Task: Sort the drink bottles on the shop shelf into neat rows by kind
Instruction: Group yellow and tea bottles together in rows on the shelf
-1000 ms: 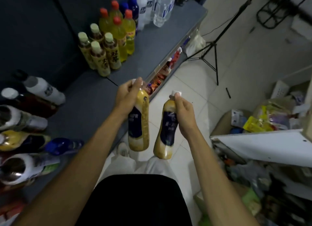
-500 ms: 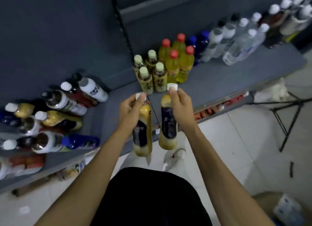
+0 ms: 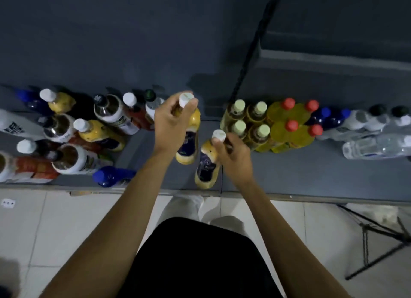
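Observation:
My left hand (image 3: 171,124) grips the neck of a yellow bottle with a dark label and white cap (image 3: 188,142), held over the grey shelf (image 3: 311,175). My right hand (image 3: 233,155) grips the neck of a second bottle of the same kind (image 3: 206,166), lower and nearer the shelf's front edge. To their right stand neat rows: pale-capped tea bottles (image 3: 249,122), red-capped yellow bottles (image 3: 293,126), blue bottles (image 3: 329,117) and clear water bottles (image 3: 378,142). On the left lies a jumble of mixed bottles (image 3: 89,133), some tipped over.
A dark upright post (image 3: 251,53) runs up the shelf's back wall. A blue bottle (image 3: 111,175) lies near the front edge at the left. Below is a pale tiled floor (image 3: 66,231), with a black tripod leg (image 3: 382,251) at the right.
The view has swung to face the shelf. Both hands have carried their yellow bottles forward, from over the floor to over the shelf, in the gap between the jumble and the sorted rows.

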`<action>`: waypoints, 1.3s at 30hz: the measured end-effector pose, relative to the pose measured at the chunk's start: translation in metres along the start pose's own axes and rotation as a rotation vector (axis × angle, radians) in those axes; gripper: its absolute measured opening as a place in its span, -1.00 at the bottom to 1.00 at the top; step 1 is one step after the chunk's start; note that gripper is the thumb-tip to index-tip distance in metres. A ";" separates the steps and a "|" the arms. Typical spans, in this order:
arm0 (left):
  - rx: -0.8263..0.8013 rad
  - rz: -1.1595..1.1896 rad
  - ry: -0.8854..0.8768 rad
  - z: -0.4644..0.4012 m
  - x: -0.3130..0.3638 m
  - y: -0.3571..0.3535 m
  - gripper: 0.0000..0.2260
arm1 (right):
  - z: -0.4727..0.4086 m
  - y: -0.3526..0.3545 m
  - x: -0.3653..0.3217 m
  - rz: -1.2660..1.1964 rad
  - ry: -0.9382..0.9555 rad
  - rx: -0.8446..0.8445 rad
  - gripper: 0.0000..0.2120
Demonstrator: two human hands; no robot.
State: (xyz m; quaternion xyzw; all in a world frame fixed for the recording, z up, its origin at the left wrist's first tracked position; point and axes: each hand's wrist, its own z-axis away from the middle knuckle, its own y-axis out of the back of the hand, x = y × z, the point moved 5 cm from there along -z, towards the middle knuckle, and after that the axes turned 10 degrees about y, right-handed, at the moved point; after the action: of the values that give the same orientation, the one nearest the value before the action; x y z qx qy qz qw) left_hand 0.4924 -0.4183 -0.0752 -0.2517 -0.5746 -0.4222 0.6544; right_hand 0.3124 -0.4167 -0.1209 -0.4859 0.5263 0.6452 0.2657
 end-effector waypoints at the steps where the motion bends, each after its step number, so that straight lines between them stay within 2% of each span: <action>1: -0.005 -0.017 0.010 -0.006 -0.004 -0.002 -0.88 | -0.011 0.003 -0.004 0.033 0.032 0.000 -0.73; 4: -0.046 -0.072 0.057 -0.021 -0.019 -0.008 -0.89 | -0.044 0.006 -0.020 0.125 0.121 -0.034 -0.83; 6: -0.041 -0.098 0.063 -0.029 -0.028 -0.009 -0.89 | -0.065 0.009 -0.027 0.218 0.209 -0.034 -0.73; 8: 0.022 -0.203 -0.020 -0.036 -0.032 -0.011 -0.83 | -0.084 0.012 -0.028 0.415 0.294 -0.002 -0.63; 10: 0.084 -0.326 -0.069 -0.039 -0.039 -0.015 -0.80 | -0.096 0.012 -0.024 0.601 0.292 0.001 -0.59; 14: 0.054 -0.324 0.029 -0.048 -0.045 -0.026 -0.75 | -0.113 0.012 -0.016 0.801 0.354 0.004 -0.65; 18: 0.025 -0.403 0.016 -0.060 -0.052 -0.033 -0.78 | -0.119 0.004 0.003 0.971 0.313 -0.121 -0.71; 26: 0.006 -0.402 0.082 -0.072 -0.058 -0.031 -0.75 | -0.123 -0.013 0.007 1.007 0.178 -0.205 -0.77; 30: -0.026 -0.320 0.094 -0.071 -0.061 -0.025 -0.77 | -0.118 -0.014 0.008 1.053 0.193 -0.205 -0.71; 35: -0.085 -0.270 0.115 -0.075 -0.062 -0.021 -0.76 | -0.116 -0.026 0.007 0.942 0.103 -0.236 -0.56; 39: -0.134 -0.227 0.102 -0.076 -0.067 -0.016 -0.76 | -0.116 -0.026 0.002 0.889 0.120 -0.230 -0.59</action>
State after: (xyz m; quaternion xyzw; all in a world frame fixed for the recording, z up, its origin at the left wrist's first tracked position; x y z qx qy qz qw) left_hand 0.5209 -0.4707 -0.1583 -0.2066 -0.5357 -0.5432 0.6126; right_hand 0.3738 -0.5175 -0.1306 -0.2757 0.6229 0.7216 -0.1234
